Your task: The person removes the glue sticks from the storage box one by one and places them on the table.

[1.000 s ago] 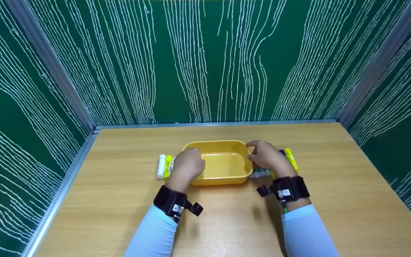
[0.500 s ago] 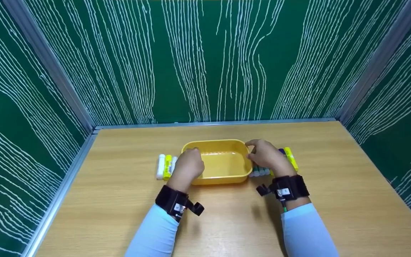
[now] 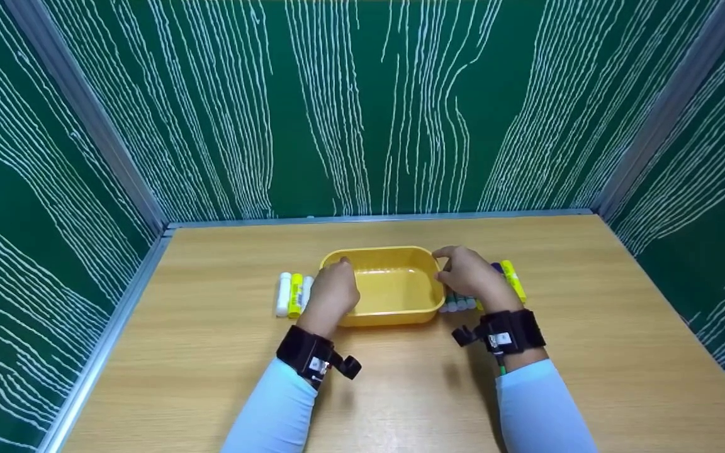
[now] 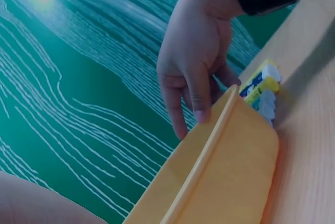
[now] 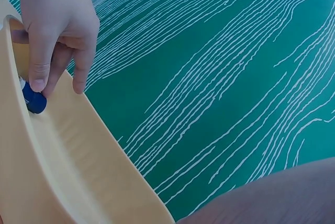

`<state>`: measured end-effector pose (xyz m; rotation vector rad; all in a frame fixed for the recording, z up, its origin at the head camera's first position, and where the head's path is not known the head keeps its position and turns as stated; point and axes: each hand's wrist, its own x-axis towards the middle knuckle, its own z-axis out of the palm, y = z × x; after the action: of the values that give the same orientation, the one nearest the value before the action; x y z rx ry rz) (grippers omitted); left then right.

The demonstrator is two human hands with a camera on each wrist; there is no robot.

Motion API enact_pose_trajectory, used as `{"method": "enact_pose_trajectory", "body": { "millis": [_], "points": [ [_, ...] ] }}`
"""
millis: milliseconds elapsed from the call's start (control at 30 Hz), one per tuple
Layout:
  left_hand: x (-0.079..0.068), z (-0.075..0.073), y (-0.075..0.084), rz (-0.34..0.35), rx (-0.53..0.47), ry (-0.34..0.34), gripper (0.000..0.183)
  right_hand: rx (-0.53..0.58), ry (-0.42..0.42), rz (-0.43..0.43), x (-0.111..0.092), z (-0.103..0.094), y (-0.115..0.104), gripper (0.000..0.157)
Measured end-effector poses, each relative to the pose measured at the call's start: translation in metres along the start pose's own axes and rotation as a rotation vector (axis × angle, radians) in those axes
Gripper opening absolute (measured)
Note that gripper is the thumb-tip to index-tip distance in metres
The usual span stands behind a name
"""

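A yellow plastic tray point(image 3: 394, 296) stands on the table between my hands. Over its left end, my left hand point(image 3: 333, 289) is turned knuckles up. The right wrist view shows this left hand pinching a blue-capped glue stick point(image 5: 35, 102) low inside the tray; the head view hides that stick under the hand. At the tray's right end, my right hand point(image 3: 468, 275) touches the rim with index finger and thumb. In the left wrist view its fingers point(image 4: 198, 96) reach down fairly straight around the rim, with no loose thing between them.
Left of the tray lie a white stick point(image 3: 284, 294) and a yellow glue stick point(image 3: 296, 296), side by side. Several more sticks point(image 3: 457, 304) lie partly under the right hand, with another yellow one point(image 3: 513, 280) beyond. Green walls with white lines enclose the wooden table point(image 3: 394, 390).
My left hand and wrist have shifted very slightly to the right at the tray's left end. The right hand and the tray stay where they were.
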<state>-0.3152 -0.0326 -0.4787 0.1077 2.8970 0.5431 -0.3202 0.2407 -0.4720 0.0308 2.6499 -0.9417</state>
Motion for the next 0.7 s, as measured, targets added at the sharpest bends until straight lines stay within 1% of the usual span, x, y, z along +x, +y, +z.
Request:
{"method": "enact_pose_trajectory", "body": {
  "millis": [100, 333, 367, 433, 567, 633, 700],
  "points": [
    [-0.001, 0.001, -0.001, 0.036, 0.038, 0.026, 0.063, -0.003, 0.001, -0.001, 0.000, 0.000, 0.000, 0.059],
    [0.004, 0.006, -0.005, 0.010, 0.052, 0.051, 0.054, -0.001, -0.006, -0.005, -0.002, -0.001, -0.002, 0.059],
    [0.004, 0.006, -0.005, 0.015, 0.053, 0.054, 0.051, 0.001, -0.007, -0.003, -0.002, -0.002, -0.003, 0.059],
    [0.004, 0.008, -0.006, 0.037, 0.061, 0.058, 0.044, 0.004, -0.008, 0.000, -0.002, -0.002, -0.003, 0.059],
    [0.002, 0.010, -0.008, 0.120, 0.091, 0.079, 0.030, -0.001, -0.003, -0.019, -0.001, -0.001, -0.001, 0.059],
    [0.002, 0.011, -0.008, 0.161, 0.121, 0.094, 0.026, -0.005, -0.001, -0.029, -0.001, 0.000, -0.001, 0.059],
    [0.002, 0.013, -0.009, 0.182, 0.147, 0.105, 0.023, -0.008, 0.002, -0.029, -0.001, 0.000, -0.001, 0.059]
  ]
}}
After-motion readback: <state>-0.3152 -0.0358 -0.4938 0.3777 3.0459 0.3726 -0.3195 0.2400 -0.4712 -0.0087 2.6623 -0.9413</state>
